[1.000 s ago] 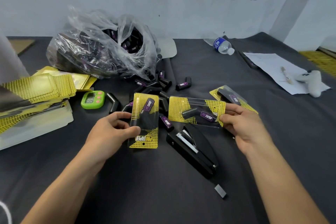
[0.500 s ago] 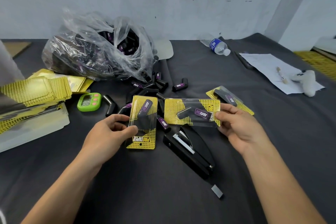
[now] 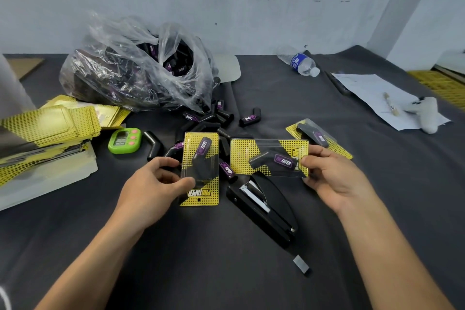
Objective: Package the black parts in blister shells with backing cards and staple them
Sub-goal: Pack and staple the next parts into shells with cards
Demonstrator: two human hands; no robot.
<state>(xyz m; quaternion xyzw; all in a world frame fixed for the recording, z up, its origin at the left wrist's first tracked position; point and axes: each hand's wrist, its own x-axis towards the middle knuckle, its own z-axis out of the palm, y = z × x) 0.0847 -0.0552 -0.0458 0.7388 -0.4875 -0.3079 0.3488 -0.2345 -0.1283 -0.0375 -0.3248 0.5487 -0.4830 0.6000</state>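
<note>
Blister pack (image 3: 200, 168) at mid-frame, pinched by the left grip (image 3: 156, 186), seems light, stiff, slick; best held at its edge. Right grip (image 3: 334, 178) pinches a second pack (image 3: 269, 158).

The purple label (image 3: 283, 161) on the black bent part (image 3: 259, 159) in the sideways yellow dotted blister pack (image 3: 241, 156) reads "PROTAPER". At its nine o'clock, the upright yellow dotted blister pack (image 3: 200, 200) bears "PROTAPER" upside down at its foot. At eleven o'clock, a black part (image 3: 181, 69) in the clear plastic bag (image 3: 120, 75) shows "TAPER".
</note>
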